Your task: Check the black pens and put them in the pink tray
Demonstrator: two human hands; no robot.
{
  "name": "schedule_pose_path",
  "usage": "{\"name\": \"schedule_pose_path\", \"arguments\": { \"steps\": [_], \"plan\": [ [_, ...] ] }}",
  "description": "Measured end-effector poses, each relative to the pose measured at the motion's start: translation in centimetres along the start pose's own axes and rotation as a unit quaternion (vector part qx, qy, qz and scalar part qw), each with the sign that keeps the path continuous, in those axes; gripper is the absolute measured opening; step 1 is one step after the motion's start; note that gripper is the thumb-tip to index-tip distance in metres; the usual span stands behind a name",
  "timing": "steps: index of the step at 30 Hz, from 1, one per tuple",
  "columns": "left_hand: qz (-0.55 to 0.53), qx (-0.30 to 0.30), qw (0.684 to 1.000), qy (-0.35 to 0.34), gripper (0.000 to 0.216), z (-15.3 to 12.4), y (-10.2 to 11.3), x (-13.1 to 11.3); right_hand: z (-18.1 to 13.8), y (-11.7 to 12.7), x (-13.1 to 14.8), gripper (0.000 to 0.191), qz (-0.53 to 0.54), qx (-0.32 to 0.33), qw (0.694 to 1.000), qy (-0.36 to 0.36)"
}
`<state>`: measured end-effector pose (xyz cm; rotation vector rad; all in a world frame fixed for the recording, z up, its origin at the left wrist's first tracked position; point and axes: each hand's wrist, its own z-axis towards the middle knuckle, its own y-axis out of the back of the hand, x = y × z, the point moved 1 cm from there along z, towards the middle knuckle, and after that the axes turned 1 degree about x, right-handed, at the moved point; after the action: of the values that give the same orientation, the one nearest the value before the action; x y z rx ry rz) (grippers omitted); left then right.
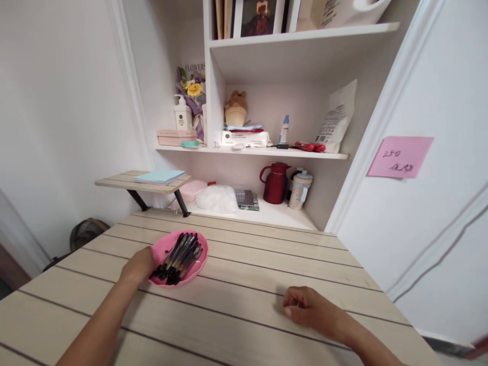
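A pink plate (202,254) with a wavy rim lies toward the left of the wooden table, carrying a heap of several black pens (179,258). My left hand (139,265) is at the plate's left edge, closed on the rim; its fingertips are partly hidden. Off to the right, my right hand (301,305) rests low over the tabletop (244,295), apart from the plate. Its fingers are curled in, and I cannot make out whether anything small is inside them.
A small raised shelf (122,179) bearing blue paper (162,176) stands at the table's back left. Behind the table are a red jug (275,185), a tumbler (300,192), a white plastic bag (217,198) and shelves (278,152). A pink note (400,156) is on the right wall.
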<state>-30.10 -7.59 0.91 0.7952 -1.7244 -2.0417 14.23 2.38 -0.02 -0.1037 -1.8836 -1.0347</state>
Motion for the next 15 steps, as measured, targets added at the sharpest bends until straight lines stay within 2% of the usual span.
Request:
{"name": "schedule_pose_path", "arguments": {
  "steps": [6,10,15],
  "plan": [
    [-0.025,0.01,0.997,-0.075,0.036,2.4,-0.3,-0.5,-0.5,-1.5,0.6,0.011,0.032,0.032,0.999,-0.018],
    [-0.049,0.022,0.99,-0.132,0.046,4.6,-0.8,-1.8,-0.8,-1.6,0.4,0.01,0.05,0.017,0.999,-0.01],
    [-0.068,0.036,0.982,-0.171,0.046,6.6,-1.7,-3.2,-0.6,-1.7,-0.6,0.008,0.082,0.007,0.996,-0.021]
  ]
}}
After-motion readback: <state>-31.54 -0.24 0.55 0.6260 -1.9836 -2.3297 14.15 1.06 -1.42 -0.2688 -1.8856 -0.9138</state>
